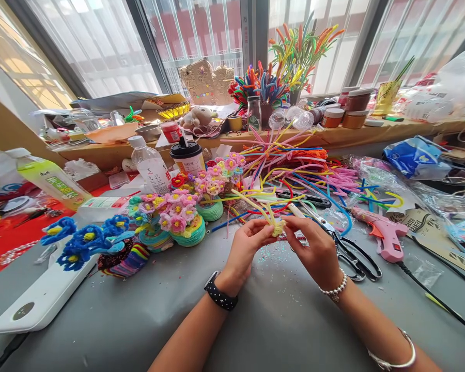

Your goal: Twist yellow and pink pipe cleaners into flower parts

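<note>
Grey counter [112,330], cluttered, window [194,31] along the far side. Near edge: 2 bare forearms coming in, dotted black watch [219,295] on the left wrist, beaded bracelet [335,287] on the right.

Past the wrists: left hand [251,243] curled, thumb and fingers pinching a yellow pipe-cleaner piece [278,228] from its left side. Right hand [315,248] also pinched, fingertips on the piece's right edge. So the piece sits directly between the 2 sets of fingertips, touching both; exact grip of hidden fingers, can't tell. Bunched end at the fingertips, loose strands [251,201] running off; longest goes far and left, so long axis points away from the right hand. Left hand is nearer those strands.

Right of the right hand: black-handled scissors [362,257], just beside it, then pink glue gun [387,232] farther right. Left of the left hand: blue flowers [87,237] well apart, pink flowers [178,209] nearer. Beyond the piece, far: heap of pipe cleaners [325,181]. Farthest: ledge [225,143] under the window, potted pipe-cleaner stems [263,88] on it.
</note>
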